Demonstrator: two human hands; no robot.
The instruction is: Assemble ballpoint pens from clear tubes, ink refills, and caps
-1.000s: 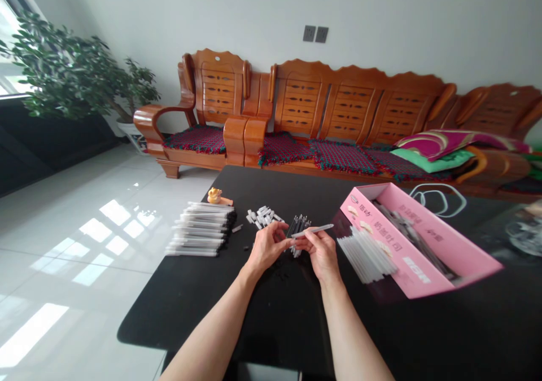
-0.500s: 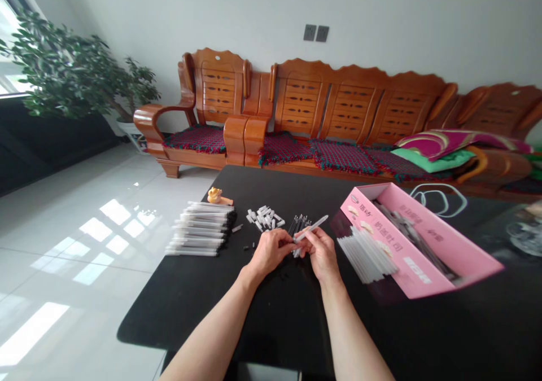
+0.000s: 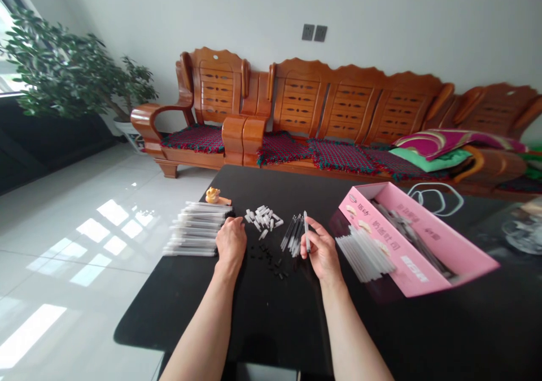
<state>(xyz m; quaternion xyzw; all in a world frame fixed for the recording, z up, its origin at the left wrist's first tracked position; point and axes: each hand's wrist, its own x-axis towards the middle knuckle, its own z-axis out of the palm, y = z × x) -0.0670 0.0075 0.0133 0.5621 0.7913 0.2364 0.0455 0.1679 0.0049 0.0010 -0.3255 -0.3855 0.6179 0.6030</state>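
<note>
While right hand (image 3: 322, 252) fingers grip a slim grey plastic pen (image 3: 306, 232), left hand (image 3: 231, 240) grip unclear; stacked white pens (image 3: 197, 230) look done, thin dark refills (image 3: 291, 235) pending

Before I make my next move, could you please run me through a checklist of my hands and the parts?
1. Right hand grips the barrel, tip up: ok.
2. Left hand empty: cannot tell; it lies knuckles up at the stacked pens.
3. Black bits loose on the table between both hands: ok.
4. White caps heaped apart from the refills: ok.
5. Clear tubes piled beside the pink box: ok.
</note>
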